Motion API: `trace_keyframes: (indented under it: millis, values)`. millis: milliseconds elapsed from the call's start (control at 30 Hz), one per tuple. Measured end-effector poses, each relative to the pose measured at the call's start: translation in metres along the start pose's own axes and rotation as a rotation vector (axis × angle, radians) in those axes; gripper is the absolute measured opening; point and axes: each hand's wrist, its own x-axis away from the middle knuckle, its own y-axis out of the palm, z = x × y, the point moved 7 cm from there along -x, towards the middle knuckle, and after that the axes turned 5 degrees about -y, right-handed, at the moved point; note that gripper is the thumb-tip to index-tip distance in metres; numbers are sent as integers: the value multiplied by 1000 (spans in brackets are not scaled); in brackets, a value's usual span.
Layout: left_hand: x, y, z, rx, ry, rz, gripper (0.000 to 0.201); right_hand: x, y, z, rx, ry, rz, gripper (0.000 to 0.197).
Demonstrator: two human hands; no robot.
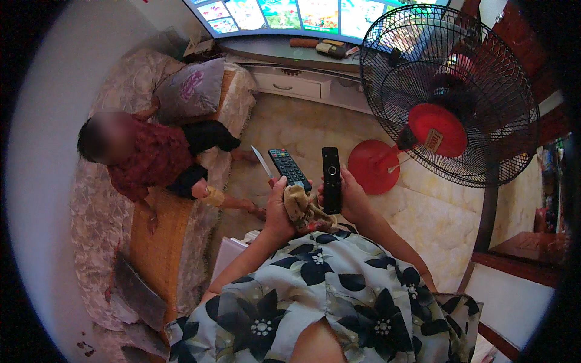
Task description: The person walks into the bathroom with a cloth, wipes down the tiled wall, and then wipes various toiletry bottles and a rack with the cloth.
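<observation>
- Beige patterned fabric covers the sofa (136, 75) at the left, where another person (151, 148) sits.
- A red-and-black fan (436, 127) stands ahead and to the right.
- The left hand (280, 209) grasps a remote and, seemingly, a knife.
- The right hand (352, 196) grips a slim remote.
- A tan cloth (301, 207) bunches against the left hand.
- The slim remote (331, 181) is upright in view, its long axis running almost straight away from the wearer, ring button toward the far end.
- The many-buttoned remote (289, 168) slants, its far end leaning left.
- The knife (262, 163) lies just left of it, roughly parallel, tip pointing away and leftward.
</observation>
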Motion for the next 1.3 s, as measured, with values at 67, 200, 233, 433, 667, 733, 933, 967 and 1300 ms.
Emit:
trace_keyframes:
  millis: [67, 200, 233, 433, 667, 733, 933, 967, 1300]
  values:
    - [-1, -3, -1, 31, 2, 33, 56, 1, 1, -1, 1, -3, 9, 49]
    - [2, 4, 2, -22, 22, 45, 56, 3, -2, 1, 15, 58, 65, 40]
    - [5, 12, 1, -15, 0, 21, 56, 3, -3, 1, 1, 66, 78, 36]
    - [4, 8, -1, -20, 1, 57, 56, 6, -6, 1, 11, 51, 70, 32]
    - [-2, -3, 1, -51, 66, 65, 54, 4, -11, 5, 55, 48, 131, 30]
    - [3, 6, 1, -33, 58, 62, 54, 3, -14, 8, 65, 56, 146, 29]
    - [15, 23, 2, -9, -2, 21, 54, 1, -17, 14, 47, 69, 152, 29]
    - [16, 28, 0, -3, -42, -18, 54, 1, -15, 14, 48, 68, 151, 29]
    - [14, 8, 2, 38, -13, -12, 44, 2, -10, 22, 19, 127, 97, 31]
